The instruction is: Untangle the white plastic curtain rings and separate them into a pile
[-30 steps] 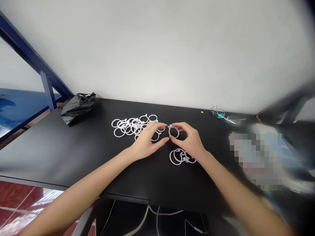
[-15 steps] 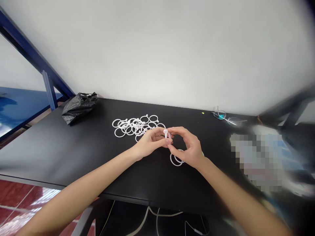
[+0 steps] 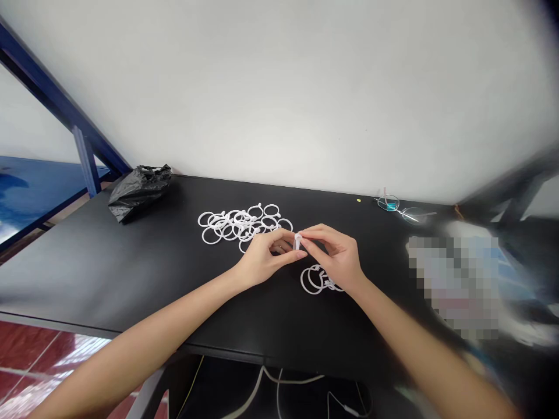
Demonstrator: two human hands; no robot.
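Between my hands, above the black table (image 3: 244, 302), is a white plastic ring (image 3: 297, 242) seen nearly edge-on, with a small knob at its top. My left hand (image 3: 265, 258) grips its lower part between thumb and fingers. The thumb and fingertips of my right hand (image 3: 338, 254) pinch it near the knob. To the left, behind my left hand, several white rings (image 3: 212, 235) of the same kind lie in a loose overlapping pile. A smaller group of white rings (image 3: 311, 293) lies below my right hand, partly hidden by it.
A crumpled black plastic bag (image 3: 137, 189) sits at the back left. Eyeglasses (image 3: 388, 203) lie near the wall at the back right, with a blurred, pixelated packet (image 3: 454, 291) nearer on that side. Pale cables (image 3: 257, 387) hang below the table's front edge.
My right fingers have closed in from a wide arch to a pinch near the knob, and the ring has turned slightly. More of the small group of rings now shows.
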